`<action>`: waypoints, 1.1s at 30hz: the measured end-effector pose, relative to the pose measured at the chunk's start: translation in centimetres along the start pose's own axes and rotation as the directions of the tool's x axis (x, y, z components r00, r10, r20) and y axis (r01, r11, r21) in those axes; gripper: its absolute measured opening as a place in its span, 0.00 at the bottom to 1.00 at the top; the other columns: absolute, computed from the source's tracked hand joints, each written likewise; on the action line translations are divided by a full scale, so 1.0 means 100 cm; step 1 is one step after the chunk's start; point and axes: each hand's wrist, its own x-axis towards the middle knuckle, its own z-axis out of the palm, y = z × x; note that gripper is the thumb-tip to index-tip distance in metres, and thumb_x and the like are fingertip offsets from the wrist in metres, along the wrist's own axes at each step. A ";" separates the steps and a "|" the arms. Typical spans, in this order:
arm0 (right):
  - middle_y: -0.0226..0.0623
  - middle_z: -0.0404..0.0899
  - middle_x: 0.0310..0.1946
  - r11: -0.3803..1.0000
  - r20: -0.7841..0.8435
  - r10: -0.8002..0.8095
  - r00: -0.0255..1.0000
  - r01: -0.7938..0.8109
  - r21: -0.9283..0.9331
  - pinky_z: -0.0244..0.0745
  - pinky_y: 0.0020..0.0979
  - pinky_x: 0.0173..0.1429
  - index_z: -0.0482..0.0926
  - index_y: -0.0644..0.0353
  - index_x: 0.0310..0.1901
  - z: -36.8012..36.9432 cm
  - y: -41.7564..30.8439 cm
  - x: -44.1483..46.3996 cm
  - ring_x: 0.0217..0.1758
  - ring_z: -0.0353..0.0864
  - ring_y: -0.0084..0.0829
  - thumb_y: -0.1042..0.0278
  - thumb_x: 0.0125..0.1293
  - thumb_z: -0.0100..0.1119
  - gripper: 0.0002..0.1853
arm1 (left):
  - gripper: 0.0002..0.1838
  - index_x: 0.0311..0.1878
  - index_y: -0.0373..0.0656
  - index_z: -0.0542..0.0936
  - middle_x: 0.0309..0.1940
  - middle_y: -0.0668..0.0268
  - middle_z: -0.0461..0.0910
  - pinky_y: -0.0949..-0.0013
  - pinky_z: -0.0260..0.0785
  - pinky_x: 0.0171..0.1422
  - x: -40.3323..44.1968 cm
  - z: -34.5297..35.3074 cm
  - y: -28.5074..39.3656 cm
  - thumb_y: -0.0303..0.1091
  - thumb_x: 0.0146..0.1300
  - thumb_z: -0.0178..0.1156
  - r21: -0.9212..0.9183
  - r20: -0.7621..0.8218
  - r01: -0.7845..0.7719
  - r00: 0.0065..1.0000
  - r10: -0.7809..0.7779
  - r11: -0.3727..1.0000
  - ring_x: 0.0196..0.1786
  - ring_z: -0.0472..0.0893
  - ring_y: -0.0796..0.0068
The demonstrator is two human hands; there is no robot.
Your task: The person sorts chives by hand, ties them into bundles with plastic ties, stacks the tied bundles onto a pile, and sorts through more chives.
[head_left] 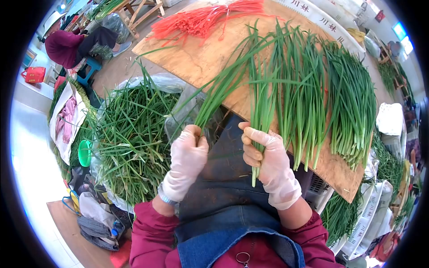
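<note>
My left hand point(190, 149), in a thin pale glove, is closed round a small bunch of garlic chives point(214, 105) whose leaves fan up and to the right over the board's edge. My gloved right hand point(263, 154) grips a second bunch of chives point(262, 105) near the base, and its cut white-green ends stick out below the fingers. Right of that hand, sorted chives point(299, 102) lie in a row on the wooden board point(192, 62). A thicker, neater pile of chives point(353, 102) sits at the board's right side.
Red plastic ties point(196, 24) lie at the board's far end. A large plastic-lined heap of loose chives point(134, 147) stands on my left, with a green bowl point(84, 152) beside it. White crates point(366, 219) are at lower right. Another person point(67, 42) sits at upper left.
</note>
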 end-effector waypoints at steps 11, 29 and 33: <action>0.37 0.77 0.26 1.000 -0.041 0.001 0.999 0.000 0.021 0.51 0.20 0.16 0.74 0.65 0.42 -0.006 0.003 0.004 0.13 0.60 0.16 0.74 0.59 0.56 0.09 | 0.08 0.39 0.37 0.76 0.22 0.68 0.75 0.80 0.60 0.20 -0.037 -0.109 -0.038 0.31 0.59 0.58 -0.144 -0.344 0.323 0.870 -0.354 0.935 0.19 0.70 0.83; 0.28 0.70 0.15 0.971 -0.052 -0.021 0.998 0.008 -0.239 0.49 0.21 0.15 0.75 0.64 0.36 0.013 0.023 0.001 0.10 0.58 0.17 0.72 0.54 0.64 0.10 | 0.07 0.34 0.39 0.75 0.23 0.74 0.73 0.82 0.63 0.31 -0.065 -0.013 0.047 0.21 0.53 0.63 -0.458 0.258 0.344 0.934 -0.247 0.820 0.25 0.69 0.88; 0.30 0.73 0.17 0.975 -0.051 -0.006 0.999 -0.005 -0.222 0.51 0.20 0.15 0.76 0.65 0.38 0.012 0.014 -0.004 0.11 0.59 0.16 0.75 0.54 0.61 0.09 | 0.08 0.37 0.38 0.75 0.25 0.71 0.76 0.81 0.62 0.27 -0.065 -0.009 0.050 0.27 0.55 0.63 -0.592 0.359 0.407 0.906 -0.225 0.696 0.23 0.68 0.87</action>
